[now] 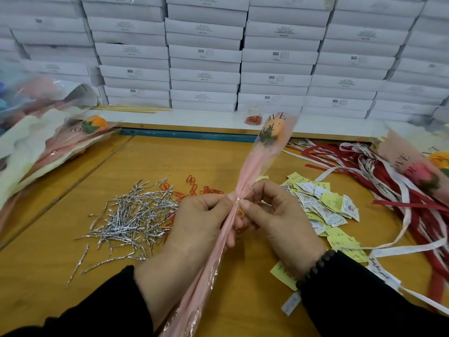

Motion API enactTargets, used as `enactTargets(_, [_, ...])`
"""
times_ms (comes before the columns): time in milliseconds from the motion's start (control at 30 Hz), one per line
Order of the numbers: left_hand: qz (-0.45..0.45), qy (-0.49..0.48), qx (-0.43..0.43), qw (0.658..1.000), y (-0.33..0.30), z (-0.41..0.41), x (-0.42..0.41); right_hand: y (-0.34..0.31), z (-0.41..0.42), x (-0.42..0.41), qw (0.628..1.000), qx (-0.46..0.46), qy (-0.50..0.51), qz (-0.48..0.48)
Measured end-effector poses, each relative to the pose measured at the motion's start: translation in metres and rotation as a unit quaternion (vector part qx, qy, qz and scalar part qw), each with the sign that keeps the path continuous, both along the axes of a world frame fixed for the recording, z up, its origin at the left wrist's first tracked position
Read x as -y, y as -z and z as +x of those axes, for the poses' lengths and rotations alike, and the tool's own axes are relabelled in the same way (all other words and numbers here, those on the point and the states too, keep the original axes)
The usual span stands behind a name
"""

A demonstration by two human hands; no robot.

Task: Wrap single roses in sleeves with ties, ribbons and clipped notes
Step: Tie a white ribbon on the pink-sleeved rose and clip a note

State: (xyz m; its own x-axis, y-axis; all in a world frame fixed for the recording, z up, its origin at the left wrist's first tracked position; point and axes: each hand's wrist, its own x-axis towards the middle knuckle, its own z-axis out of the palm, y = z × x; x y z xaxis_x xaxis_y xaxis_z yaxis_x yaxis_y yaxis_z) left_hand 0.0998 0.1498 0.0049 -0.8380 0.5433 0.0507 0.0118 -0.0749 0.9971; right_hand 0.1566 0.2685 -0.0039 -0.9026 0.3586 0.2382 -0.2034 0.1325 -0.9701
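— While my left hand grips the gathered pink sleeve mid-table, which step is this?

— Tie step. My right hand pinches the silver tie at the neck, fingers closed on its ends. The orange rose points away, inside the sleeve.

— Next?

— Probably finish twisting, then a ribbon from the right, a note, and a clip.
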Motion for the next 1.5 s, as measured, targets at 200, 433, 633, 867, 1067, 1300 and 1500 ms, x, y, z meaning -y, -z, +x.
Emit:
enactTargets(200, [0.040,0.000,0.021,0.999,-0.001,0.000,-0.001,0.004,-0.002,0.002,0.998,0.038,-0.019,-0.053])
enactTargets(433, [0.059,0.034,0.069,0.995,-0.002,-0.001,-0.002,0.003,-0.002,0.003,0.985,0.030,-0.061,-0.160])
enactTargets(633, [0.066,0.024,0.068,0.995,-0.001,-0.001,-0.003,0.003,-0.002,0.003,0.986,0.010,-0.041,-0.161])
enactTargets(867, [0.055,0.017,0.063,0.996,-0.001,-0.002,-0.002,0.004,-0.002,0.000,0.990,0.041,-0.024,-0.130])
enactTargets(1067, [0.053,0.002,0.050,0.997,0.000,-0.001,-0.002,0.000,0.000,-0.007,0.989,0.079,-0.047,-0.117])
enactTargets(1300, [0.047,-0.051,0.047,0.996,0.001,-0.007,-0.003,-0.001,0.001,0.000,0.984,0.050,0.051,0.164])
enactTargets(1500, [0.049,-0.053,0.074,0.995,0.005,-0.011,-0.004,0.002,0.005,0.004,0.886,-0.017,0.086,0.455])
